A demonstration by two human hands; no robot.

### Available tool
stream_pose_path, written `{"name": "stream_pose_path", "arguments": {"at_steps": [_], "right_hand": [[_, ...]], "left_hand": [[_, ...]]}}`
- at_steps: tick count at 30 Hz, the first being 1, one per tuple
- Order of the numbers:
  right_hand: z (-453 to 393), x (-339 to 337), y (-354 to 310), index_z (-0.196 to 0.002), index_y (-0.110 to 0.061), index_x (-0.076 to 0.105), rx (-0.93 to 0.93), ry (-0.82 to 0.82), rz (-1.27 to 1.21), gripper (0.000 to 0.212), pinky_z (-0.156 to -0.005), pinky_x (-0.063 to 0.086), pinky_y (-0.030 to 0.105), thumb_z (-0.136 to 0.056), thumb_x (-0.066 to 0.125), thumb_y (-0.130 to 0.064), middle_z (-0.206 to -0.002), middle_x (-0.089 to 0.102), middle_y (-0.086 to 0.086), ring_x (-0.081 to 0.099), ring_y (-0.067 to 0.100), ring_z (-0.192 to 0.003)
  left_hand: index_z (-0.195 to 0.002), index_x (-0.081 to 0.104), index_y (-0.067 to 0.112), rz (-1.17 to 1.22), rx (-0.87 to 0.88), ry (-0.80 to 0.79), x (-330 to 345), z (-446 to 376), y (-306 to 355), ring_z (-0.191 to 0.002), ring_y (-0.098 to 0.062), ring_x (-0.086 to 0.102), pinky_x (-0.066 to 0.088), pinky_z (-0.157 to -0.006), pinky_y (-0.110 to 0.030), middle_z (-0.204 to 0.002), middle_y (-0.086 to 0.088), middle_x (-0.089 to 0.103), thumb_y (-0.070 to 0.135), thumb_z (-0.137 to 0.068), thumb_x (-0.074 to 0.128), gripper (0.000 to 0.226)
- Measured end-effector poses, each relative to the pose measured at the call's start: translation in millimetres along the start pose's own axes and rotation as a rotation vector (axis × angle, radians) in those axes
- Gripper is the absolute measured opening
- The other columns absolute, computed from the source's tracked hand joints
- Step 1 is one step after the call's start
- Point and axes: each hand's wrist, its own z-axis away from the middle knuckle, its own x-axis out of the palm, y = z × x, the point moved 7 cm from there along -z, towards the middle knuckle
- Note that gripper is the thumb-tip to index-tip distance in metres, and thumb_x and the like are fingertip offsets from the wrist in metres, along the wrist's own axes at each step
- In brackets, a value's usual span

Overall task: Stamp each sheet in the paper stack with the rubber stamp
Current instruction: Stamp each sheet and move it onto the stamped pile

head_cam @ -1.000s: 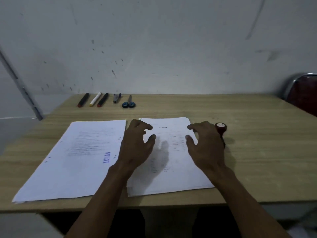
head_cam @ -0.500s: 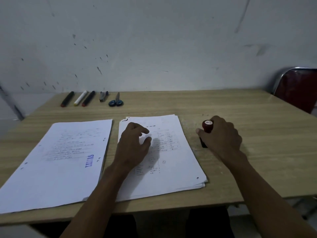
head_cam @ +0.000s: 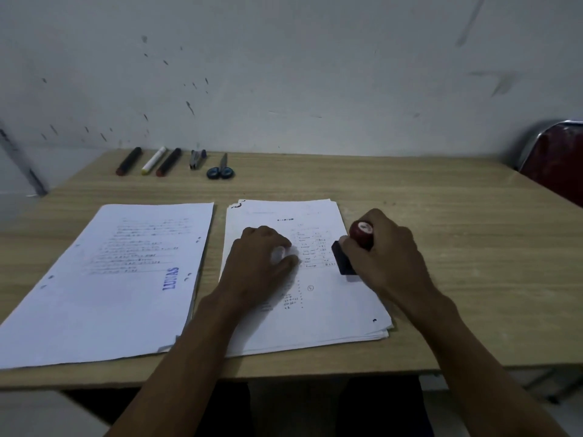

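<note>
A stack of printed sheets [head_cam: 328, 310] lies in front of me on the wooden table [head_cam: 457, 241]. My left hand [head_cam: 258, 263] rests on the top sheet, fingers bent, holding it flat. My right hand [head_cam: 388, 253] grips the rubber stamp [head_cam: 350, 250] by its dark red knob; its black base sits on or just above the right side of the top sheet. To the left lies a second pile of sheets [head_cam: 104, 294], its top page marked with a blue "LUNAS" stamp [head_cam: 171, 278].
Three markers [head_cam: 148, 160], a stapler-like tool [head_cam: 197, 158] and blue-handled scissors [head_cam: 220, 170] lie along the table's far edge by the wall. A red chair [head_cam: 555, 162] with a metal frame stands at the right.
My right hand took the stamp from the table beside the stack and brought it left onto the top sheet. The left hand stayed on the stack.
</note>
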Motion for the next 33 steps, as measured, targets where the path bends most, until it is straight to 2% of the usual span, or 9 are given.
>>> {"name": "stream_pose_path", "arguments": {"at_steps": [5,15,17,21,23,25,28,30,33], "right_hand": [[6,14,-5,-0.095,-0.019,0.051,-0.003,-0.063,0.070,0.017,-0.063,0.046,0.034,-0.088,0.058,-0.032,-0.074,0.062,-0.006,0.057,0.012,-0.067],[6,27,-6,-0.102,-0.015,0.047,-0.017,-0.054,0.217,0.027,-0.068,0.050,0.038,-0.089,0.057,-0.037,-0.087,0.065,0.006,0.060,0.027,-0.079],[6,28,-7,-0.105,-0.016,0.047,-0.013,-0.063,0.262,0.032,-0.069,0.049,0.037,-0.089,0.057,-0.042,-0.093,0.066,0.006,0.061,0.028,-0.083],[0,18,-17,-0.117,-0.022,0.045,-0.023,-0.003,0.296,0.058,-0.076,0.051,0.038,-0.081,0.060,-0.064,-0.099,0.064,-0.001,0.062,0.024,-0.091],[-7,17,-24,-0.122,-0.025,0.046,-0.042,0.033,0.315,0.058,-0.077,0.049,0.038,-0.082,0.057,-0.066,-0.105,0.062,0.000,0.060,0.025,-0.097],[-15,27,-26,-0.115,-0.025,0.052,-0.062,-0.001,0.340,0.047,-0.075,0.046,0.036,-0.087,0.052,-0.062,-0.104,0.060,0.001,0.058,0.024,-0.097],[-20,46,-25,-0.089,-0.020,0.057,-0.103,-0.056,0.382,0.031,-0.068,0.043,0.034,-0.095,0.044,-0.048,-0.090,0.057,0.000,0.057,0.024,-0.089],[-20,50,-23,-0.071,-0.018,0.047,-0.130,-0.024,0.445,0.035,-0.059,0.035,0.031,-0.098,0.039,-0.038,-0.077,0.050,-0.001,0.056,0.025,-0.077],[-20,50,-20,-0.065,-0.019,0.036,-0.121,-0.010,0.520,0.036,-0.054,0.027,0.030,-0.099,0.036,-0.030,-0.073,0.043,-0.002,0.046,0.023,-0.066]], "left_hand": [[-0.096,0.070,0.026,-0.001,-0.078,-0.034,5,2,-6,-0.096,-0.022,0.055,0.045,-0.083,-0.040,-0.102,0.005,0.065,0.049,-0.078,0.052,0.035],[-0.102,0.069,0.025,-0.015,-0.103,-0.070,7,3,-7,-0.103,-0.021,0.053,0.042,-0.087,-0.039,-0.108,0.004,0.063,0.053,-0.079,0.048,0.042],[-0.103,0.069,0.025,-0.020,-0.101,-0.071,7,3,-8,-0.104,-0.020,0.052,0.042,-0.087,-0.038,-0.109,0.004,0.063,0.053,-0.079,0.047,0.043],[-0.102,0.069,0.024,-0.023,-0.104,-0.067,6,4,-7,-0.103,-0.020,0.052,0.041,-0.085,-0.035,-0.108,0.004,0.063,0.052,-0.078,0.047,0.043],[-0.102,0.069,0.024,-0.021,-0.111,-0.059,5,4,-7,-0.103,-0.019,0.052,0.040,-0.084,-0.033,-0.108,0.004,0.063,0.050,-0.079,0.050,0.040],[-0.101,0.070,0.024,-0.023,-0.112,-0.053,5,4,-7,-0.103,-0.020,0.053,0.040,-0.085,-0.034,-0.108,0.004,0.064,0.049,-0.080,0.052,0.037],[-0.101,0.070,0.023,-0.031,-0.100,-0.048,5,5,-7,-0.103,-0.020,0.054,0.041,-0.084,-0.034,-0.108,0.004,0.065,0.050,-0.079,0.049,0.041],[-0.102,0.070,0.022,-0.034,-0.083,-0.048,5,5,-7,-0.102,-0.021,0.054,0.040,-0.083,-0.033,-0.107,0.003,0.065,0.049,-0.081,0.052,0.038],[-0.104,0.069,0.022,-0.039,-0.077,-0.040,4,5,-8,-0.105,-0.021,0.052,0.039,-0.084,-0.034,-0.110,0.003,0.064,0.044,-0.086,0.060,0.029]]}}
